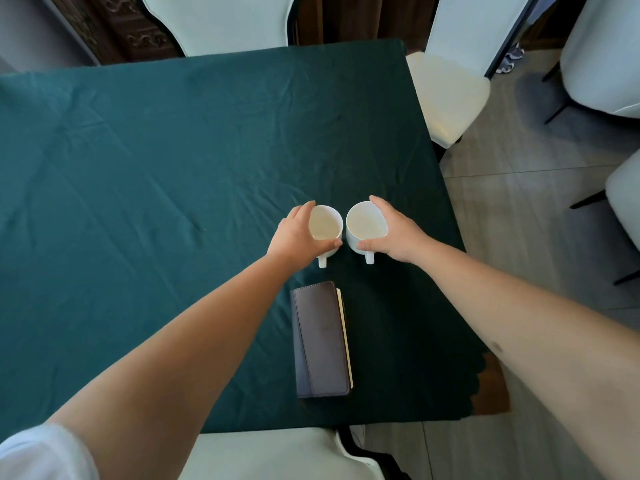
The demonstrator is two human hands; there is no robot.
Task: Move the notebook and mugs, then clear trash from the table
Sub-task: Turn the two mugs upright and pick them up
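Two empty white mugs stand side by side on the green tablecloth (156,161), handles pointing toward me. My left hand (294,233) grips the left mug (325,225) from above, fingers around its rim. My right hand (394,233) grips the right mug (363,223) the same way. Nearer to me lies a dark closed notebook (320,341), flat on the cloth, with its page edge facing right. No trash is visible on the table.
White-covered chairs surround the table: one at the far side (221,19), one at the right (450,91), one just below me (270,452). More chairs (602,64) stand on the tiled floor to the right. The table's right edge runs close to the mugs.
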